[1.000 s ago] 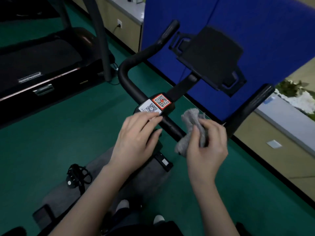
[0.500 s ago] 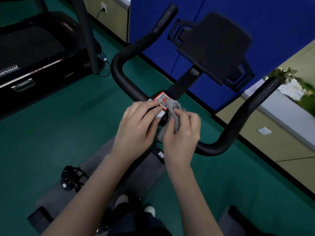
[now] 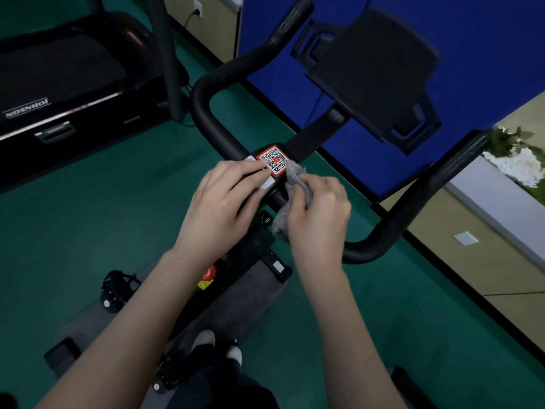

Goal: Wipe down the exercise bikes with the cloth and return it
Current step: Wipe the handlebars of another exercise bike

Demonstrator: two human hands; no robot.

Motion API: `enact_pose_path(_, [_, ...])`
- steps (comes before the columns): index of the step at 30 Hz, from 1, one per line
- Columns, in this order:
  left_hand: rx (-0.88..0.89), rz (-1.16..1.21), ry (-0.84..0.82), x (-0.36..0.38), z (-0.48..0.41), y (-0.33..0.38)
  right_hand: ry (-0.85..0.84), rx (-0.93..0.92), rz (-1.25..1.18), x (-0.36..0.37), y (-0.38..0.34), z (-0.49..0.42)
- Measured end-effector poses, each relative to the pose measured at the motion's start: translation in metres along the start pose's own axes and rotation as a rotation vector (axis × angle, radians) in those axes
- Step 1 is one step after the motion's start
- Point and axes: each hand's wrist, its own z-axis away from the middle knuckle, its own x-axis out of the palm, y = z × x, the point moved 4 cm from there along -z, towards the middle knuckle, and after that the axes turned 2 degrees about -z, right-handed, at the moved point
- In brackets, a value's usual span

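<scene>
A black exercise bike handlebar (image 3: 206,113) curves around the middle of the view, with a tablet holder (image 3: 374,72) above it. At the bar's centre sit a red QR sticker (image 3: 272,159) and a white one, partly covered by my fingers. My left hand (image 3: 224,205) rests flat on the white sticker, fingers straight. My right hand (image 3: 320,219) grips a bunched grey cloth (image 3: 292,178), whose upper end presses against the bar just right of the red sticker.
A black treadmill (image 3: 59,93) stands at the left on the green floor. A blue partition (image 3: 472,39) rises behind the bike. A bike pedal (image 3: 116,286) and a grey mat (image 3: 250,296) lie below my arms. A ledge with plants (image 3: 513,154) is at the right.
My right hand carried the cloth left from the right part of the bar to the centre by the red sticker. My left hand stayed on the white sticker.
</scene>
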Motion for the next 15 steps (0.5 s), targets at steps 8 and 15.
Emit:
enact_pose_path(8, [-0.019,0.009,0.005,0.0,0.001,0.002,-0.175,0.165,-0.016,-0.015,0.024,-0.014])
enact_pose_path(15, [-0.014,0.024,0.002,0.001,0.002,-0.001,-0.109,0.083,0.087,-0.032,0.036,0.004])
